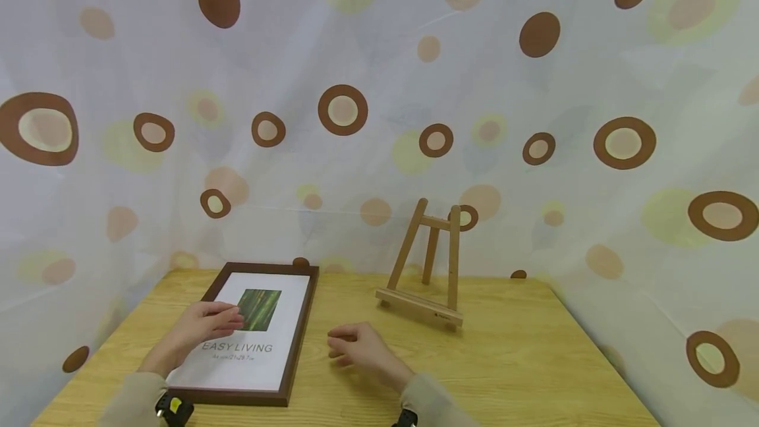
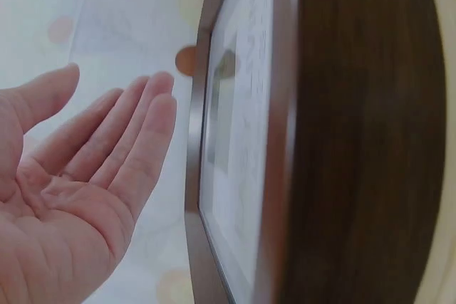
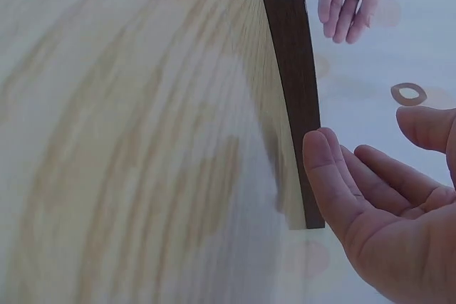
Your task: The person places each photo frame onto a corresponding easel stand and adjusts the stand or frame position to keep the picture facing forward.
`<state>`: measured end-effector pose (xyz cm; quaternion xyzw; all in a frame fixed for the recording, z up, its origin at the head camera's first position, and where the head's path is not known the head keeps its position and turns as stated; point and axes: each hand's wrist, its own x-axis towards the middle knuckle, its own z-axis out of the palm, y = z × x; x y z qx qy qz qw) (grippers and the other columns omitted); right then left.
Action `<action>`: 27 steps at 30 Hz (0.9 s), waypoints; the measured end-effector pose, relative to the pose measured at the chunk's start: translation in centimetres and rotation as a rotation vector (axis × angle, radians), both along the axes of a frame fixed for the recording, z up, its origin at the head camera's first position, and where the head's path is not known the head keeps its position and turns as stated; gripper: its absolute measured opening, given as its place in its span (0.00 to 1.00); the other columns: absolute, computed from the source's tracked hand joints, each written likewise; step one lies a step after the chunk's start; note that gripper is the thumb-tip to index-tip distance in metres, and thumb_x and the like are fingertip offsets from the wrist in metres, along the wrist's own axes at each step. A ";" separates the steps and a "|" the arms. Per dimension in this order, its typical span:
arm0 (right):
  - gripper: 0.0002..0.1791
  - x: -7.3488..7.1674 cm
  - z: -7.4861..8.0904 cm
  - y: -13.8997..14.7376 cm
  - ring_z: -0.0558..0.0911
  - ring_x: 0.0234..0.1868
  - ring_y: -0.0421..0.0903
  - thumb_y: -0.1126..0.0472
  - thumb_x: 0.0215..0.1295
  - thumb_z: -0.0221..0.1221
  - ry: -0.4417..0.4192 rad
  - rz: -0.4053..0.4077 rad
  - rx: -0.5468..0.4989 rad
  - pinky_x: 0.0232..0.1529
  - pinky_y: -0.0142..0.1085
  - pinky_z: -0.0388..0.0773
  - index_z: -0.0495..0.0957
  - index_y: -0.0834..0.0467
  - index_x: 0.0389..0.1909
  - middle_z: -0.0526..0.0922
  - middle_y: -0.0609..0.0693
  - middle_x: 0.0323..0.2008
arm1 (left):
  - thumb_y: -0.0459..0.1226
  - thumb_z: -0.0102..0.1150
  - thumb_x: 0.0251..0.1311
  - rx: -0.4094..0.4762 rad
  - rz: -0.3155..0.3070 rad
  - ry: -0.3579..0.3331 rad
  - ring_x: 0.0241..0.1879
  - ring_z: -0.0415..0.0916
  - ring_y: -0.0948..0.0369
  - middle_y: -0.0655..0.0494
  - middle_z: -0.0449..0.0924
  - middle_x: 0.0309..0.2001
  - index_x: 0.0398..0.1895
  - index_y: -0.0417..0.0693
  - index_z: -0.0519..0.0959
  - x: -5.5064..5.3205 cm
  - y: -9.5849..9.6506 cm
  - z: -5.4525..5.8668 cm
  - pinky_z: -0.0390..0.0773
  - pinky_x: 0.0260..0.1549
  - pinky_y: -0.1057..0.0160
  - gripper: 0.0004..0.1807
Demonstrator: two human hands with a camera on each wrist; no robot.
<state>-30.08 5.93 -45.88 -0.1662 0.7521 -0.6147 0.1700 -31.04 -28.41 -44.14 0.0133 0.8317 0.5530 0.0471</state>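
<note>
Beside one easel (image 1: 431, 256) — one frame (image 1: 261, 312), two hands (image 1: 198, 328) (image 1: 365, 349).

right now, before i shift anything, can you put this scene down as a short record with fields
surface: wooden table
frame: dark brown picture frame, lying face up on the table
frame print: "EASY LIVING" below a green picture
easel: wooden easel, standing upright, right of the frame
left grip: above the frame, holding nothing
right grip: over the table, between frame and easel, holding nothing
background: spotted curtain
</note>
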 end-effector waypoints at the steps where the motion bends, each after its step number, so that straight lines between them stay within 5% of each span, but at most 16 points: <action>1: 0.21 0.0 -0.1 -0.2 0.85 0.45 0.55 0.60 0.70 0.58 -0.012 -0.006 -0.011 0.45 0.44 0.85 0.75 0.71 0.57 0.81 0.64 0.53 | 0.46 0.55 0.70 0.004 0.006 -0.014 0.47 0.83 0.53 0.39 0.83 0.49 0.61 0.23 0.69 0.1 -0.3 0.0 0.83 0.48 0.56 0.32; 9: 0.19 0.2 -0.8 -1.6 0.86 0.39 0.48 0.62 0.68 0.59 -0.108 -0.037 -0.077 0.42 0.40 0.86 0.77 0.72 0.54 0.85 0.64 0.44 | 0.42 0.51 0.72 0.041 0.044 -0.059 0.44 0.83 0.58 0.41 0.84 0.47 0.62 0.20 0.66 0.7 -4.1 -0.1 0.84 0.45 0.60 0.30; 17: 0.19 0.4 -1.3 -2.7 0.87 0.42 0.54 0.64 0.69 0.57 -0.127 0.010 -0.093 0.42 0.44 0.86 0.76 0.74 0.54 0.85 0.68 0.43 | 0.39 0.48 0.74 0.097 0.078 -0.083 0.42 0.83 0.63 0.45 0.84 0.46 0.65 0.16 0.57 1.1 -7.0 0.0 0.84 0.45 0.63 0.33; 27: 0.19 0.9 -1.1 -4.0 0.86 0.44 0.56 0.64 0.70 0.57 -0.199 0.051 -0.122 0.44 0.45 0.85 0.75 0.73 0.56 0.84 0.67 0.45 | 0.39 0.48 0.74 0.124 0.064 -0.097 0.40 0.82 0.66 0.51 0.85 0.44 0.62 0.15 0.61 1.5 -9.1 -0.8 0.84 0.43 0.67 0.31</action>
